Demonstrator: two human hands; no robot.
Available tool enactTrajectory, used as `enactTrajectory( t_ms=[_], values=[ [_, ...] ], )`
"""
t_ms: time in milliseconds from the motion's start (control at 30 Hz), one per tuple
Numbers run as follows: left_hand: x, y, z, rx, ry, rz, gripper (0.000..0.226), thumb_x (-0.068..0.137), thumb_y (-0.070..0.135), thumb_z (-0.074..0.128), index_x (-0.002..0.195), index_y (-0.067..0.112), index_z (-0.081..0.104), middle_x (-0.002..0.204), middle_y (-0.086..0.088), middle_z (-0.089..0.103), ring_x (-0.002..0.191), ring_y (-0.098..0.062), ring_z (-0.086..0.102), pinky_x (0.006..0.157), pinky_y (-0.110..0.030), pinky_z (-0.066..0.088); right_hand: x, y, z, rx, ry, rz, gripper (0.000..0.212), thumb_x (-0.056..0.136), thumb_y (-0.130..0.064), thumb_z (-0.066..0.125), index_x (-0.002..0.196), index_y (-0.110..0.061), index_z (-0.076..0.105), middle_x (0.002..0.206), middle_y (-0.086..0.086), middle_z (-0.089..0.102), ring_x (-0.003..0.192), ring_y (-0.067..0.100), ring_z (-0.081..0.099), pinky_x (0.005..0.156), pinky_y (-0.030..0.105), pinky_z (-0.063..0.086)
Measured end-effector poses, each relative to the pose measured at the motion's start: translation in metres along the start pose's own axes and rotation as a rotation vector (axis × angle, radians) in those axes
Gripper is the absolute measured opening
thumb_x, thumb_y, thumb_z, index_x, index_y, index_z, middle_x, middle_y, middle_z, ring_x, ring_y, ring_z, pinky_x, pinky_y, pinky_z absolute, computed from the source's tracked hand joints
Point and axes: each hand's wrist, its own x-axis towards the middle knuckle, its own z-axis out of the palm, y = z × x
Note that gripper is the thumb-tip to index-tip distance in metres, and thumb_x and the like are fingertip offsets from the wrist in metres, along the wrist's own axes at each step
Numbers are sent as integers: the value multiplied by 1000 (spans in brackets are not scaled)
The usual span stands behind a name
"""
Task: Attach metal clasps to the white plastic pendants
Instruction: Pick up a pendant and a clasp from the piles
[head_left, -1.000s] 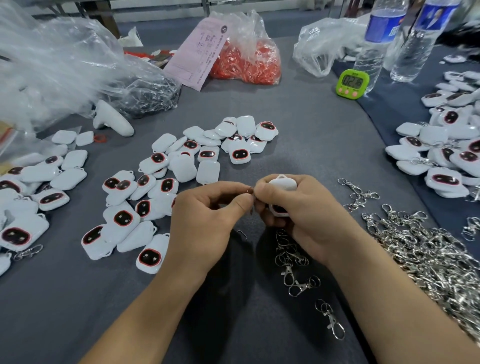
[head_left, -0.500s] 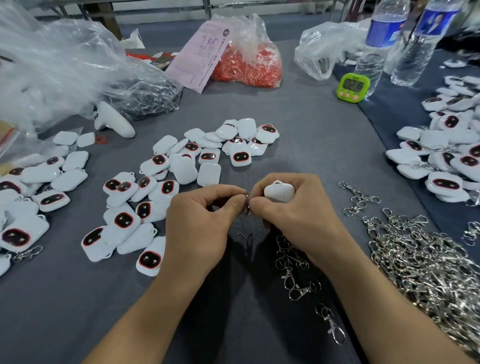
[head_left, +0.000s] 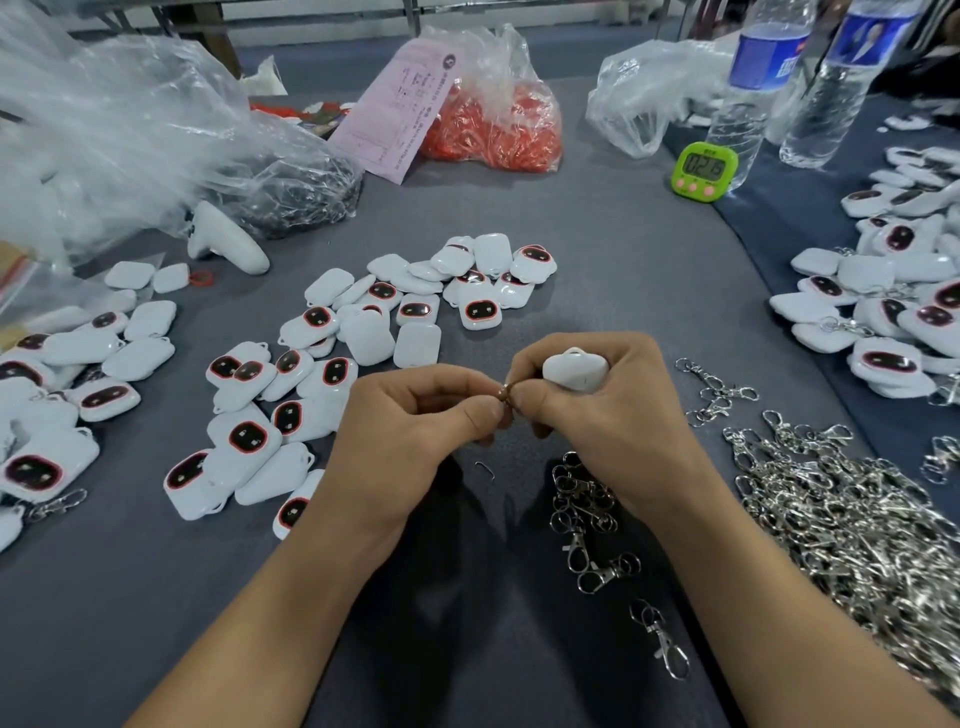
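My right hand (head_left: 602, 415) grips a white plastic pendant (head_left: 575, 370), held back-up with its loop on top. My left hand (head_left: 410, 436) meets it thumb to thumb, and both pinch a small metal ring (head_left: 506, 391) of a clasp between the fingertips; the rest of the clasp is hidden by the fingers. Loose white pendants (head_left: 363, 332) with red-rimmed dark faces lie scattered beyond and left of my hands. A heap of silver metal clasps (head_left: 852, 514) lies on the right, with a few separate clasps (head_left: 587, 509) under my right wrist.
Pendants with clasps attached (head_left: 893, 322) are piled at the right edge, more at the far left (head_left: 47, 374). At the back stand a green timer (head_left: 704, 170), two water bottles (head_left: 748, 88), a bag of red loops (head_left: 493, 124), a pink slip and clear plastic bags (head_left: 104, 135). A white controller (head_left: 223, 241) lies left.
The pendant has tilted and risen slightly in my right hand. Both hands stay together, working the ring at the fingertips. The view has shifted a little.
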Motion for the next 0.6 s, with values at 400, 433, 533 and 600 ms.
enactTrajectory(
  t_ms=[400, 433, 533, 600],
  values=[
    [-1, 7, -5, 110, -113, 50, 18, 67, 5, 77, 72, 22, 81, 72, -4, 76, 69, -11, 70, 66, -18, 54, -2, -7, -6, 127, -171, 40, 6, 74, 3, 68, 70, -1, 70, 60, 10, 60, 58, 20, 50, 53, 31, 43],
    [-2, 7, -5, 117, -110, 48, 16, 67, 5, 76, 73, 20, 81, 72, -4, 76, 69, -11, 70, 66, -18, 54, -2, -7, -6, 115, -171, 42, 6, 75, 3, 68, 70, 0, 70, 60, 14, 59, 58, 21, 49, 53, 32, 41],
    [-3, 7, -4, 167, -97, 32, 11, 67, 8, 75, 72, 16, 79, 71, -6, 76, 66, -13, 69, 64, -20, 54, -3, -9, -5, 45, -181, 28, 14, 77, 10, 66, 69, -1, 69, 63, 26, 56, 58, 22, 45, 52, 39, 35],
    [-4, 7, -3, 198, -82, 25, 10, 66, 10, 74, 71, 16, 79, 69, -10, 74, 64, -14, 66, 61, -20, 52, -3, -9, -5, -8, -182, 5, 18, 78, 10, 66, 67, -5, 69, 64, 25, 56, 57, 19, 44, 51, 39, 33]
  ],
)
